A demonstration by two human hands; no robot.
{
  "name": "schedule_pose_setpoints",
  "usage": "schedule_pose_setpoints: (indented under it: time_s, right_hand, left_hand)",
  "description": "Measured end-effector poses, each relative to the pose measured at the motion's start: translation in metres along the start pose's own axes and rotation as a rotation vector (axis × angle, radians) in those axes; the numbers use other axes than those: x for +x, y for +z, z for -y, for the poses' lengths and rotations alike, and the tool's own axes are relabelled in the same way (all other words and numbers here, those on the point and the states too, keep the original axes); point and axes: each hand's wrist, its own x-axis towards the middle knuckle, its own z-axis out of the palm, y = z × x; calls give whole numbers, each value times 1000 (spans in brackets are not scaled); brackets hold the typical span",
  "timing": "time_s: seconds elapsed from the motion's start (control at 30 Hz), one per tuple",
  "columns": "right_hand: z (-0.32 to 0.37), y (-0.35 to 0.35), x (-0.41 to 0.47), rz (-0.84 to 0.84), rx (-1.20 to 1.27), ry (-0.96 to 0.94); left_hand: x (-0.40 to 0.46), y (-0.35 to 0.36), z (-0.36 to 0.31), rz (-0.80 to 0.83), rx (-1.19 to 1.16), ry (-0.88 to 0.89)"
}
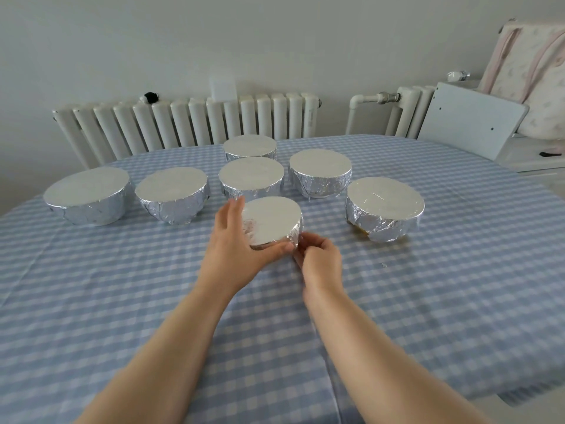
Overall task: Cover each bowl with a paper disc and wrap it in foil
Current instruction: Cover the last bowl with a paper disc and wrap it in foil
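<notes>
A small foil-wrapped bowl (272, 220) with a flat covered top sits at the table's middle, tilted slightly toward me. My left hand (235, 246) cups its left and near side, thumb along the lower rim, fingers spread up its far side. My right hand (318, 258) pinches the foil at the bowl's near right edge with curled fingers. Several other foil-wrapped bowls stand behind: far left (87, 195), left of centre (172, 198), centre (251, 179), back (250, 147), right of centre (320, 172) and right (384, 209).
The table wears a blue-and-white checked cloth (428, 286). A tiny foil scrap (382, 265) lies to the right of my hands. White radiators (189, 123) line the wall behind, and a white chair (470, 130) stands at the right.
</notes>
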Motion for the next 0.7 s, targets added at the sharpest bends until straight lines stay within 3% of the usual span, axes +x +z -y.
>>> schedule_pose_setpoints:
  time_s: [0.13,0.3,0.5,0.7]
  right_hand:
    - [20,-16,6,146,-49,176]
    - [38,-39,11,164,-321,158]
    - [37,-44,-8,404,-287,334]
    - [25,-33,-6,363,-186,283]
  left_hand:
    - [0,-1,3,52,95,107]
    - [4,-5,15,134,-30,139]
    - [9,-4,17,108,-526,-168]
    - [13,-5,19,74,-811,-489]
